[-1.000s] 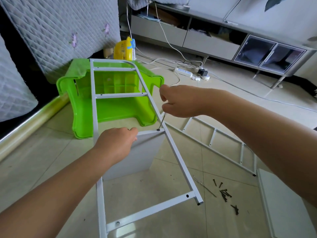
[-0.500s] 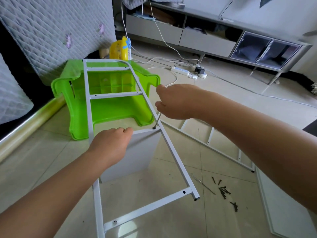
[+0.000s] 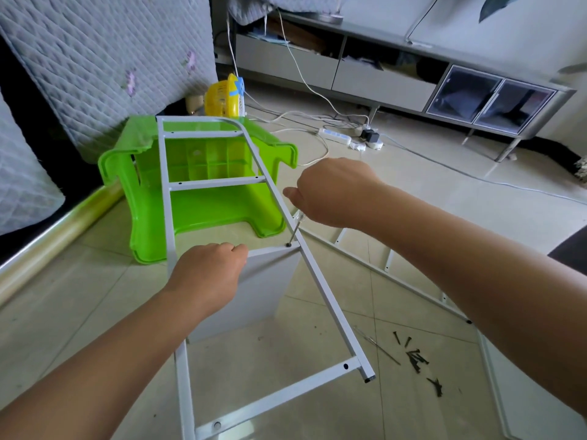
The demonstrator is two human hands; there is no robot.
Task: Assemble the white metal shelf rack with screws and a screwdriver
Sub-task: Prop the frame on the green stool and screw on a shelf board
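Under the right hand [image 3: 333,192], curled fingers [image 3: 290,195] are gripping the handle of a screwdriver [image 3: 293,231]; the handle is almost wholly hidden by the hand, so only the thin shaft is showing. That shaft is slanting down and slightly left from the fingers, its long axis close to upright, and its tip is sitting on a screw [image 3: 288,245] at the corner where a white panel [image 3: 270,281] is meeting the long side rail of the frame [image 3: 324,287]. The screw head is lying directly below the fingers and very near them, so the coming turn looks to depend on keeping the shaft in line with the screw.

Just left of the screw, the left hand [image 3: 206,274] is curling over the panel's top edge, fingers pressed together, apparently steadying it against the frame. The right hand is the nearer one to the screw.

Farther out, the ladder-like frame is running away from the viewer, its far end resting on an overturned green stool [image 3: 203,214]. A second frame [image 3: 390,265] is lying flat on the floor [image 3: 63,296] to the right, and spare screws [image 3: 416,360] are scattered near the first frame's close corner.
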